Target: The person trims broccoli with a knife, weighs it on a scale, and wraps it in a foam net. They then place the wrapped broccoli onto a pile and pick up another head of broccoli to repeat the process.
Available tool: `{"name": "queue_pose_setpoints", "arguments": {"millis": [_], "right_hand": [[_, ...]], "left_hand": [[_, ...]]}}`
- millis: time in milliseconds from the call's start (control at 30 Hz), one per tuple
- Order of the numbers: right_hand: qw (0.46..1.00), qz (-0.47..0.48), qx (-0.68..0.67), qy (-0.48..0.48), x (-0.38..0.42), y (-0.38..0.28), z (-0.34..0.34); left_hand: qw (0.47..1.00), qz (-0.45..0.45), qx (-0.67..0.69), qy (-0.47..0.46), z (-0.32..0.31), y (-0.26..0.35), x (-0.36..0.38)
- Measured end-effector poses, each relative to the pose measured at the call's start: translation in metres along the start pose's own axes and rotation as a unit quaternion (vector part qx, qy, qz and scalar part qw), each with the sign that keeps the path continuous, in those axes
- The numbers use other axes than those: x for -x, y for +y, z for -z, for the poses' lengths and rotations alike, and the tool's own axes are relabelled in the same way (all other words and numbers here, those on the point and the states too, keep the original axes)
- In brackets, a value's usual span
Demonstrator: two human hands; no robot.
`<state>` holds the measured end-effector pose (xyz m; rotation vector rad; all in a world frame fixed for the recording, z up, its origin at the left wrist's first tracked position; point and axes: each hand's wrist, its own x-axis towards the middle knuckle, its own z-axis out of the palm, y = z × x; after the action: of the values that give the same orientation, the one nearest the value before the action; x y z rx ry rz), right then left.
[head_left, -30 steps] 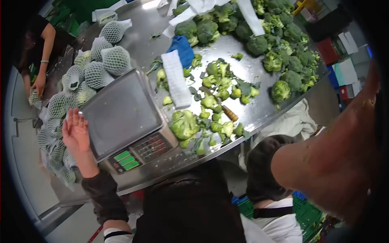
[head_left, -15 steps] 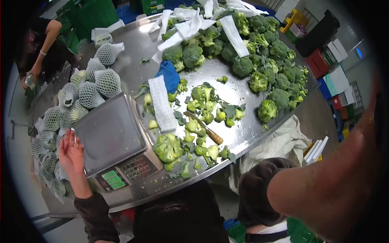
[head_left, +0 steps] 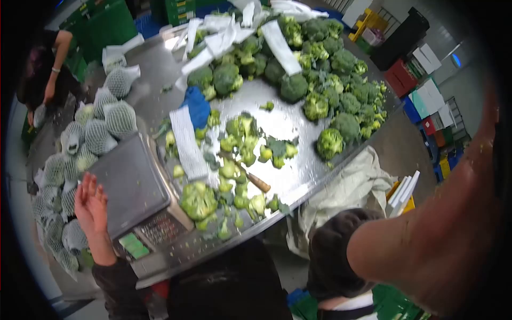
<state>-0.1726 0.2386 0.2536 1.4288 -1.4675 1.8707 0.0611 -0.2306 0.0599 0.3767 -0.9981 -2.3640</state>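
Observation:
My left hand (head_left: 92,205) is at the left edge of a digital scale (head_left: 128,181), palm turned up and fingers loosely stretched, holding nothing. The scale's plate carries only small crumbs. My right hand (head_left: 458,208) is raised very close to the camera at the right; its fingers are out of sight. In front of the scale's right side lie a trimmed broccoli head (head_left: 198,200), cut stem pieces and leaves. A knife with a wooden handle (head_left: 258,182) rests among them. Beside the scale is a white foam net sleeve (head_left: 189,144), touching a blue cloth (head_left: 197,108).
Broccoli heads in white net sleeves (head_left: 96,136) are heaped left of the scale. A large pile of bare broccoli (head_left: 344,98) fills the table's far right, with more sleeves (head_left: 280,47) on top. Another person (head_left: 50,69) works at the far left. A whitish sack (head_left: 341,186) hangs by the near edge.
The whole view has shifted, so the table and its contents appear further left and slightly blurred. My left hand stays open beside the scale; my right arm remains raised.

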Motion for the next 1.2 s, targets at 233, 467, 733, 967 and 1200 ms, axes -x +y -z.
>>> {"name": "queue_pose_setpoints", "arguments": {"millis": [233,467,733,967,1200], "right_hand": [[0.999,-0.021,0.028,0.011,0.001,-0.004,0.018],[0.999,-0.003,0.045,0.011,0.000,0.004,0.043],[0.901,-0.268,0.267,0.211,0.053,0.121,0.086],[0.719,-0.370,0.587,0.031,0.243,0.239,0.146],[0.841,-0.520,0.131,0.067,0.184,0.175,0.057]], "left_hand": [[0.999,0.027,-0.024,0.028,-0.034,-0.024,-0.009],[0.995,0.081,-0.034,-0.056,-0.043,-0.048,-0.024],[0.991,0.082,-0.061,0.085,-0.099,-0.113,-0.015],[0.976,0.175,-0.105,0.075,-0.154,-0.184,0.008],[0.956,0.211,-0.174,-0.109,-0.203,-0.214,0.016]]}}
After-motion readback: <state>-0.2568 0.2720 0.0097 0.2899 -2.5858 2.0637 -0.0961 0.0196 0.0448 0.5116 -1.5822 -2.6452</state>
